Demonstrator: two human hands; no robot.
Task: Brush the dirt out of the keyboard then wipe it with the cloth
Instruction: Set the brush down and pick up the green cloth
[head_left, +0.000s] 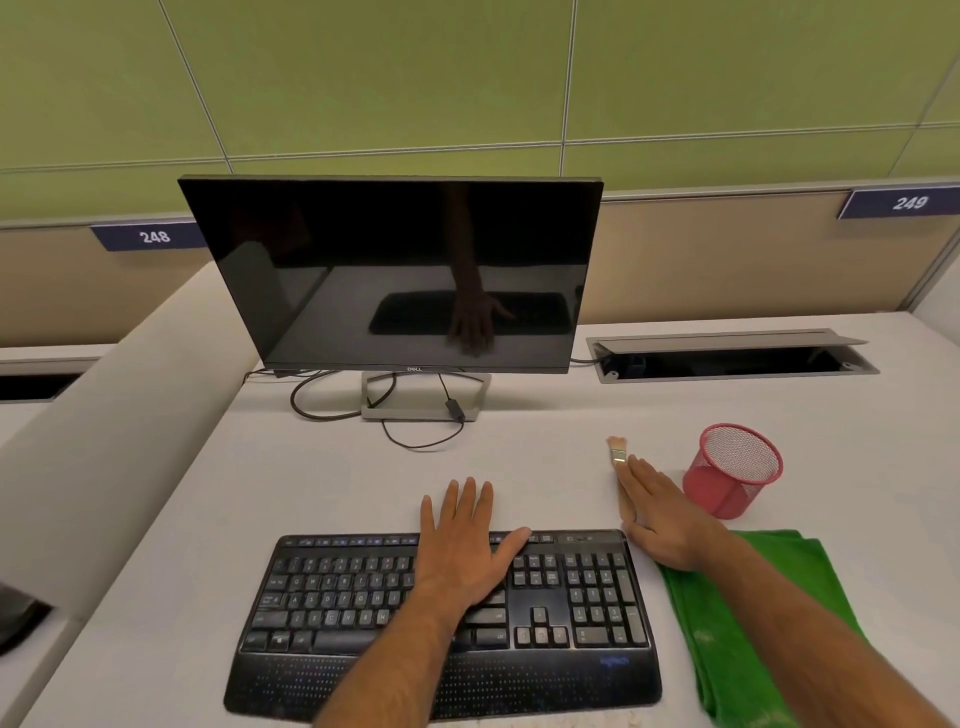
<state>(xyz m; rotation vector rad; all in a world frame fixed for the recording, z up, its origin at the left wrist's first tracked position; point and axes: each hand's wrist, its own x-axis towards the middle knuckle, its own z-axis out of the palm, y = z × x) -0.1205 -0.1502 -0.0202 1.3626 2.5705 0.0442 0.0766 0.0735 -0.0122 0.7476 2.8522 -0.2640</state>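
The counter (337, 467) carries everything, and I place it all by the keyboard (441, 618), which lies square in front of me. Behind the keyboard stands the dark monitor (389, 270). Just right of the keyboard, the green cloth (753, 623) lies folded, parked for the wiping that I judge comes second. Beyond the cloth, up and right of the keyboard's far corner, is the red mesh cup (732, 470). My left hand (467, 545) lies flat and spread on the keyboard's middle keys, gripping nothing; I take it as bracing the board against sliding. My right hand (660, 514) rests open just past the keyboard's right far corner, fingers extended over the handle of the brush (619, 457), touching it but not yet closed round it. The bristles point away from the keyboard.
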